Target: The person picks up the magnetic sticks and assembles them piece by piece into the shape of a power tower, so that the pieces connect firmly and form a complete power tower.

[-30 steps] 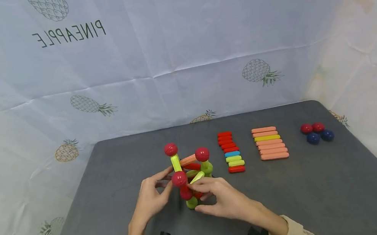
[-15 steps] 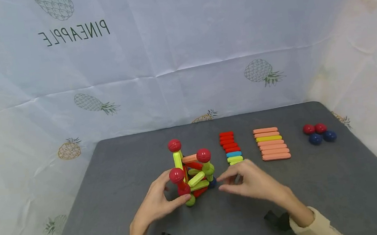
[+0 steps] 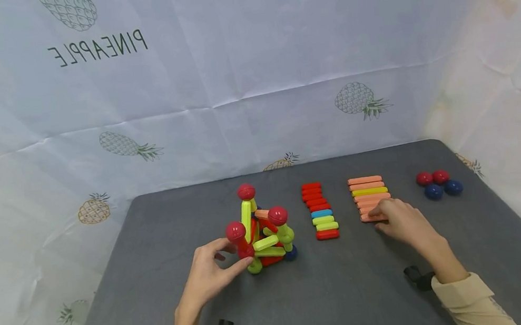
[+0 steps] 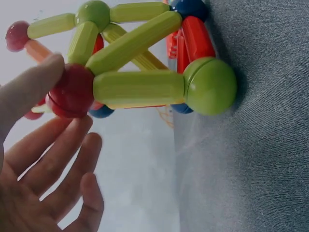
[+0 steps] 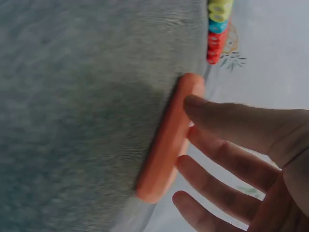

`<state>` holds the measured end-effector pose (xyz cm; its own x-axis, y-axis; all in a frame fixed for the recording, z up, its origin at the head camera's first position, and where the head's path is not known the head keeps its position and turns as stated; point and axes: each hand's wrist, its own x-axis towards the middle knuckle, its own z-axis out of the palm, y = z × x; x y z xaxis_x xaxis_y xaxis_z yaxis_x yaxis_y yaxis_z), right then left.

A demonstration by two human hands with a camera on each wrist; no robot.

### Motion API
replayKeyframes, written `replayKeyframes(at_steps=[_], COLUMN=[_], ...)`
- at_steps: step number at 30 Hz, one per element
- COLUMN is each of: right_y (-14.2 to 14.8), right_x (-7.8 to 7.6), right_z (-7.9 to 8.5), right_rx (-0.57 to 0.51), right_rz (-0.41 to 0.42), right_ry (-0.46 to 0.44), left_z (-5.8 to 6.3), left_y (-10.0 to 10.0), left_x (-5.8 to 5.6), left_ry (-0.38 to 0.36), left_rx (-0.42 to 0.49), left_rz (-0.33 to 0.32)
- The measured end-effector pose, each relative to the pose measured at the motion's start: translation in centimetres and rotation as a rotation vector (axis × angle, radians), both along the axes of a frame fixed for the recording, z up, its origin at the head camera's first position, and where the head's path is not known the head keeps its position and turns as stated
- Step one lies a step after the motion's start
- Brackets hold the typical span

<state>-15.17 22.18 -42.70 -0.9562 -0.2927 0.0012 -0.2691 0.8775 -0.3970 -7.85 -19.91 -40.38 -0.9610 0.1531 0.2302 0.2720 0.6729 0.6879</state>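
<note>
A frame of coloured rods and balls (image 3: 267, 242) stands on the table, red balls at its top corners. My left hand (image 3: 210, 271) pinches one of its red balls (image 4: 71, 91), thumb on one side and fingertips on the other. Below that ball, a green rod (image 4: 137, 89) runs down to a green ball (image 4: 211, 86) at the tabletop. My right hand (image 3: 402, 221) is at the near end of the row of orange rods. There its thumb and fingers pinch the nearest orange rod (image 5: 171, 140), which lies along the table.
Between the frame and the orange row lies a column of short rods (image 3: 321, 213) in red, blue and yellow-green. One yellow rod (image 3: 369, 191) sits among the orange ones. Red and dark blue balls (image 3: 434, 191) are grouped at the far right. A pineapple-print cloth (image 3: 256, 126) hangs behind the table (image 3: 331, 292).
My right hand has left the frame and moved right to the orange rods. My left hand stays at the frame, which has turned slightly.
</note>
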Motion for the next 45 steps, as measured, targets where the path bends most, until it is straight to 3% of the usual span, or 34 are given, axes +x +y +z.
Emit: replayKeyframes(at_steps=[8,12,19,25,30,33,37,41,45], right_y=[0.4,0.5,0.4,-0.5,-2.6,-4.5,-7.7,-11.5,-14.9], right_x=[-0.1,-0.1,-0.3,0.4,1.7,2.8,4.2,5.4,6.0], right_z=[-1.0,-1.2,-1.3,-0.3,2.0,3.6,5.6,6.9,7.1], right_rx=[0.028,0.031,-0.007,-0.070,-0.260,-0.410,-0.598,-0.734,-0.722], right_rz=[0.011,-0.003,-0.004,0.034,0.083,0.149,0.332,0.551,0.666], right_ry=[0.074,0.045,0.029,0.144,0.316,0.475,0.616,0.646,0.657], left_z=[-0.1,0.0,0.1,0.1,-0.1,-0.2,-0.2,-0.2,-0.4], left_y=[0.2,0.5,0.7,0.7,0.7,0.7,0.8,0.8,0.8], left_x=[0.1,0.0,0.0,0.0,-0.1,-0.2,-0.2,-0.1,-0.2], left_ry=[0.171,0.260,0.310,0.326,0.346,0.347,0.339,0.337,0.344], left_rx=[-0.009,-0.003,0.008,0.031,0.036,0.041,0.046,0.039,0.047], left_rz=[0.028,0.022,0.042,0.041,0.045,0.041,0.042,0.052,0.035])
